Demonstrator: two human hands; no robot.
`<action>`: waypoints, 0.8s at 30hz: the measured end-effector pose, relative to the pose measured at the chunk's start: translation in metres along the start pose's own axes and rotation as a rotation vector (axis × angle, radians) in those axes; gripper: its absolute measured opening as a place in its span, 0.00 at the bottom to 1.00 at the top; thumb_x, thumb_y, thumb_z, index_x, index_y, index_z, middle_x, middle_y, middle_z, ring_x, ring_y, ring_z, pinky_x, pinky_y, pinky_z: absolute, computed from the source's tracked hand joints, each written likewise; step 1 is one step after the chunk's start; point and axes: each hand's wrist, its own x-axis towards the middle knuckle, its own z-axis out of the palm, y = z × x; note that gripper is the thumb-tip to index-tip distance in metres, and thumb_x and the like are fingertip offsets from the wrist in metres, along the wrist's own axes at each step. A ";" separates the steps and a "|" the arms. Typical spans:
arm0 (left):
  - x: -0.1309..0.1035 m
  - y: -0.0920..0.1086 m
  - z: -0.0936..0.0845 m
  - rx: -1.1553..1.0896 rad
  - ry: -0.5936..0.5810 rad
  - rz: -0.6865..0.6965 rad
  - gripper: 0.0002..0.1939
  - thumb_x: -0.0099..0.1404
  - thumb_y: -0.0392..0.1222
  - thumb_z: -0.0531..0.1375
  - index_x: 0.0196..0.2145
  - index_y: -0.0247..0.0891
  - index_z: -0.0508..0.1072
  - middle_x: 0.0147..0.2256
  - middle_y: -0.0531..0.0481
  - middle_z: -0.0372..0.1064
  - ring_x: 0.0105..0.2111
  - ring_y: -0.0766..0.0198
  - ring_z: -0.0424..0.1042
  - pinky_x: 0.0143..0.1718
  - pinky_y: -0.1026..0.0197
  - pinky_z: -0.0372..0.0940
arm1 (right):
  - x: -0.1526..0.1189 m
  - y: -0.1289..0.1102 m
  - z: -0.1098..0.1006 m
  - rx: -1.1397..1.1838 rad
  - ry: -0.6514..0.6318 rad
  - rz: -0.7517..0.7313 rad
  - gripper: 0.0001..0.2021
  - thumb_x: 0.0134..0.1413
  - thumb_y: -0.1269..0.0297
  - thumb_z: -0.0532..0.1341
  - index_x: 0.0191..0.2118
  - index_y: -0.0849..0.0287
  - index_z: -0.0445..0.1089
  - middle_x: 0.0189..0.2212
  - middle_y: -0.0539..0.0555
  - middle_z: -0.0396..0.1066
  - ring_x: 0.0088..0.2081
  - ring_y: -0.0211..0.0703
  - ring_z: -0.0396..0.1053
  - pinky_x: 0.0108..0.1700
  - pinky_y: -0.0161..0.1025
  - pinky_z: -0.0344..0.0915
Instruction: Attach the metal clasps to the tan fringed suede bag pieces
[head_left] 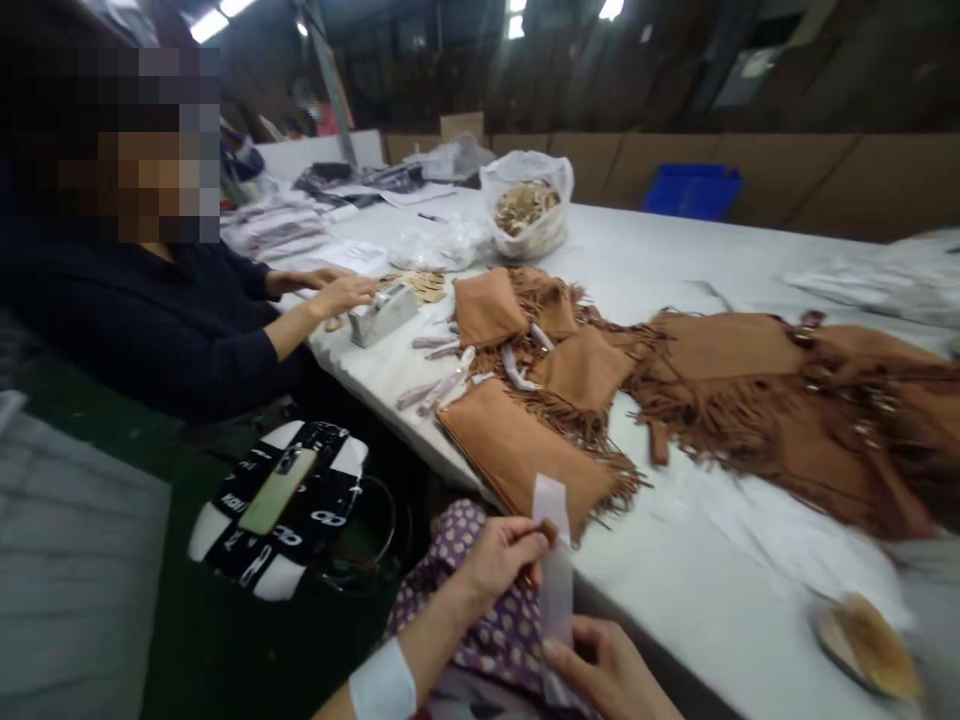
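The strip (556, 590) lies mostly flat over the lap, its wrapping unfinished, left hand (495, 562) pinching it with a brown strap (550, 531), right hand (611, 668) pinching its lower end; pale wrapping already covers straps (516, 370) among the bags (510, 440).

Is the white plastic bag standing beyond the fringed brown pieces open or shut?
Open: the plastic bag has its mouth spread wide, with tan pieces visible inside.
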 end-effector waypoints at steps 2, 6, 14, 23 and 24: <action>-0.002 0.001 -0.001 0.014 -0.030 0.004 0.22 0.56 0.57 0.64 0.33 0.32 0.74 0.15 0.56 0.65 0.15 0.72 0.58 0.21 0.66 0.49 | -0.002 -0.004 0.005 0.109 -0.038 -0.028 0.26 0.45 0.39 0.63 0.26 0.62 0.70 0.22 0.50 0.62 0.25 0.38 0.56 0.28 0.35 0.54; -0.007 0.000 0.002 0.060 -0.070 0.009 0.20 0.58 0.55 0.63 0.33 0.31 0.74 0.16 0.57 0.63 0.16 0.72 0.56 0.20 0.66 0.46 | 0.001 0.001 0.013 0.125 -0.009 0.025 0.27 0.43 0.40 0.66 0.19 0.62 0.62 0.18 0.46 0.53 0.22 0.32 0.47 0.23 0.33 0.42; -0.004 0.002 0.003 0.123 -0.067 0.034 0.22 0.58 0.57 0.62 0.33 0.30 0.75 0.15 0.57 0.63 0.15 0.72 0.56 0.20 0.66 0.46 | -0.003 -0.013 0.007 -0.005 0.017 -0.070 0.21 0.52 0.46 0.61 0.26 0.63 0.67 0.22 0.48 0.58 0.25 0.36 0.52 0.27 0.34 0.49; -0.004 0.005 0.002 0.123 -0.065 0.026 0.21 0.57 0.56 0.62 0.33 0.31 0.75 0.15 0.57 0.62 0.15 0.73 0.55 0.19 0.67 0.46 | -0.001 -0.008 0.010 0.078 0.034 -0.044 0.19 0.51 0.50 0.61 0.22 0.61 0.64 0.19 0.46 0.57 0.24 0.35 0.50 0.26 0.34 0.47; -0.004 0.005 0.002 0.123 -0.069 0.019 0.21 0.57 0.56 0.62 0.33 0.30 0.75 0.15 0.57 0.62 0.15 0.73 0.56 0.19 0.67 0.46 | -0.002 -0.008 0.008 0.129 0.005 -0.041 0.19 0.49 0.49 0.62 0.23 0.62 0.66 0.20 0.47 0.60 0.24 0.36 0.52 0.27 0.34 0.49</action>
